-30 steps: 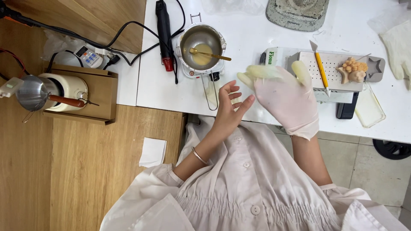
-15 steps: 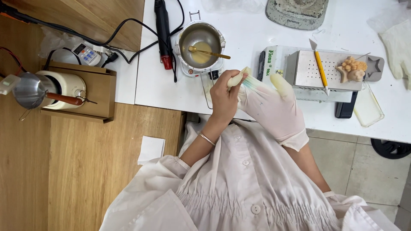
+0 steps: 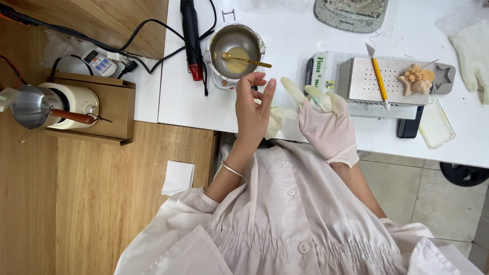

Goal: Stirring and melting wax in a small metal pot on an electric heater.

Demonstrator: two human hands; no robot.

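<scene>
Latex, pale and loose, covers the right hand (image 3: 326, 127) only partway: the glove (image 3: 333, 137) sits over palm and wrist, but its fingertips (image 3: 293, 89) stand limp and unfilled toward 11 o'clock. The left hand (image 3: 253, 113), bare and wearing a thin bangle (image 3: 233, 169), is raised at 9 o'clock of the gloved hand, fingers spread and curled, clamped on nothing; whether it touches the slack glove material between the two hands cannot be told. The right hand is splayed inside the glove, gripping nothing.

Both hands hover over the near edge of the white desk (image 3: 285, 51). At 12 o'clock of the left hand stands a small melting pot (image 3: 235, 48) holding yellowish liquid, a gold spoon (image 3: 247, 60) resting in it. At 11 o'clock lies a black tool with a red tip (image 3: 191, 38). At 2 o'clock of the right hand sits a perforated steel box (image 3: 387, 81) carrying a yellow-handled blade (image 3: 379, 74) and a small tan moulded figure (image 3: 416, 80). A second glove (image 3: 473, 51) lies flat at the far right.

To seat a glove well, judged from this state: pinch each slack fingertip in turn and draw the material down toward the knuckle while the fingers inside push forward; then pull the cuff toward the forearm. Keeping both hands clear of the pot would avoid contact with its contents.
</scene>
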